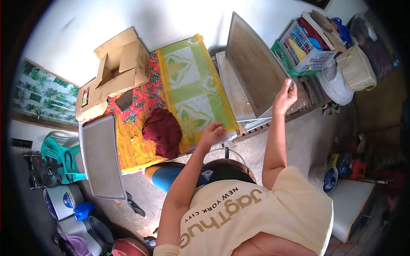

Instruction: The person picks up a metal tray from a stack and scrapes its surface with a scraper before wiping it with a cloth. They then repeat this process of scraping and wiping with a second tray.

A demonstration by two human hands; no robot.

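My right hand (285, 99) is closed at the near corner of a large brown framed panel (256, 64), thumb up along its edge. The panel stands tilted upright, its lower edge over another pale flat panel (232, 91) lying on a slatted bench. My left hand (213, 134) hovers by the near edge of a green and yellow patterned cloth (188, 85), fingers loosely bent and apart, with nothing visible in them. A crumpled maroon cloth (162, 132) lies on the table to the left of that hand.
An open cardboard box (132, 64) sits at the table's back left. A grey framed panel (101, 155) leans at the table's left end. Crates of goods (314, 62) and white bags (335, 83) stand at the right. A round-seated stool (225, 154) is before me.
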